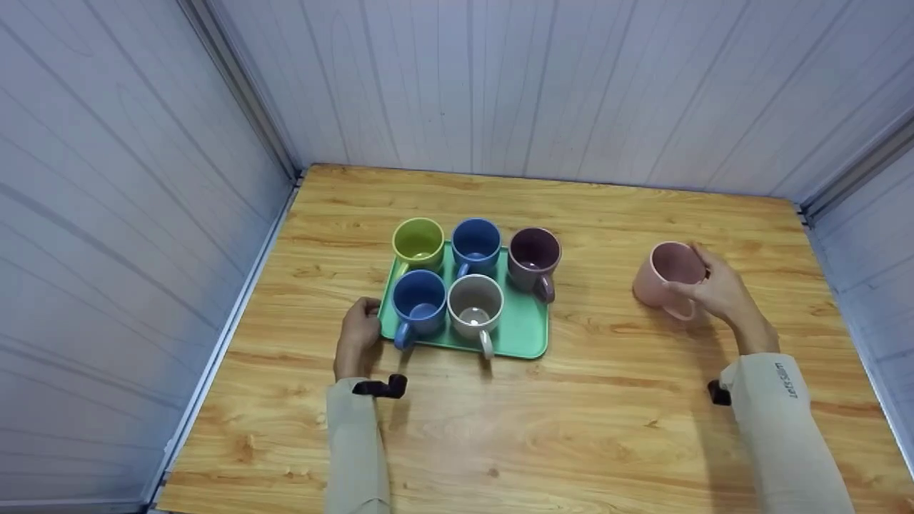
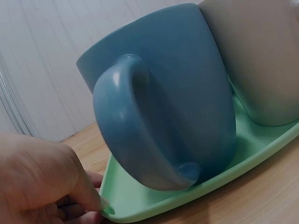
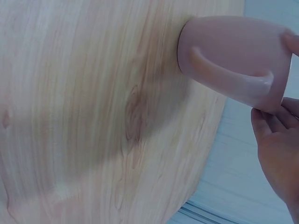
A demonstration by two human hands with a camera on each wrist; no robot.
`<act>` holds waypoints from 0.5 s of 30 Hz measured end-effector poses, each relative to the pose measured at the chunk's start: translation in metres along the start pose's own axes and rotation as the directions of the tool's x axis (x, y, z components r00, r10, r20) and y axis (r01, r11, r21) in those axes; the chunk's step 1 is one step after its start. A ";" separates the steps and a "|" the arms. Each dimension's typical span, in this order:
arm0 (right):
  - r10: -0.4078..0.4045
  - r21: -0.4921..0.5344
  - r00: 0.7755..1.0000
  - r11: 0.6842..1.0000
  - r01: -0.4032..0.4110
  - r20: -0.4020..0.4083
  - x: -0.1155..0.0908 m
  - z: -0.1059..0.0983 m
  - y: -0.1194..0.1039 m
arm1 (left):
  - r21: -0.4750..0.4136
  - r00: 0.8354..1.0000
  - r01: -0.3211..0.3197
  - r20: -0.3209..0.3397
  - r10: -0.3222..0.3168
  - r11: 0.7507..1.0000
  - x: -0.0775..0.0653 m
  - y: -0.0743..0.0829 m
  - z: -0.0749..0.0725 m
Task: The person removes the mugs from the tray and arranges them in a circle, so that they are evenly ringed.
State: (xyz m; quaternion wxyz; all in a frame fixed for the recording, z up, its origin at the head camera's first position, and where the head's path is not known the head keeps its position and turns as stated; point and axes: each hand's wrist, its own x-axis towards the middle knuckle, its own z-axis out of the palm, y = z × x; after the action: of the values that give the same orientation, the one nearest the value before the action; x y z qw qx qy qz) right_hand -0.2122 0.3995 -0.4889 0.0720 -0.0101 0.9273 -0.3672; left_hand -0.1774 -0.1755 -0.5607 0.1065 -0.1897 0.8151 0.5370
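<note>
My left hand (image 1: 359,328) holds the left edge of a green tray (image 1: 525,332); in the left wrist view its thumb lies on the tray's corner rim. On that tray stand a yellow-green mug (image 1: 418,243), a blue mug (image 1: 476,243) and a purple mug (image 1: 534,253) at the back. In front are a second blue mug (image 1: 419,300), nearest this hand, and a pale grey mug (image 1: 475,303). Out to the right, my right hand (image 1: 717,289) grips a pink mug (image 1: 650,285) at its rim, thumb and fingers on opposite sides. The pink mug's handle points toward me.
Everything rests on a wood-grain table (image 1: 493,428). White panel walls (image 1: 457,86) rise behind it and at both sides. Bare tabletop lies between the tray and the pink mug.
</note>
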 end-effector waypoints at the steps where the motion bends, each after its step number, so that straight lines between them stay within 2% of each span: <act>1: 0.009 -0.001 1.000 1.000 -0.009 0.014 0.000 -0.001 0.000 | 0.018 1.000 -0.011 -0.005 0.011 1.000 0.001 0.000 0.000; 3: 0.023 -0.015 0.999 1.000 -0.022 0.038 0.001 -0.003 -0.002 | 0.057 0.999 -0.032 -0.017 0.033 0.998 0.002 0.000 0.000; 6: 0.051 -0.040 0.996 0.998 -0.048 0.068 0.002 -0.006 -0.004 | 0.053 1.000 -0.027 -0.009 0.027 0.998 0.002 0.000 0.000; 11: 0.088 -0.074 0.989 0.994 -0.080 0.115 0.002 -0.008 -0.006 | 0.028 1.000 -0.001 -0.003 0.001 1.000 0.000 0.001 -0.001; 15: 0.091 -0.085 0.989 0.993 -0.081 0.120 0.001 -0.007 -0.009 | -0.024 0.999 0.047 0.013 -0.047 0.999 -0.003 0.003 -0.001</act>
State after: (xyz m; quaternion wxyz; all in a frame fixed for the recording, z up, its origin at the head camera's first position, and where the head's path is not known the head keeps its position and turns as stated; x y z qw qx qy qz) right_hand -0.2146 0.3976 -0.4779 0.1447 0.0045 0.9346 -0.3248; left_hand -0.1759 -0.1752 -0.5570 0.1220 -0.2067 0.8030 0.5454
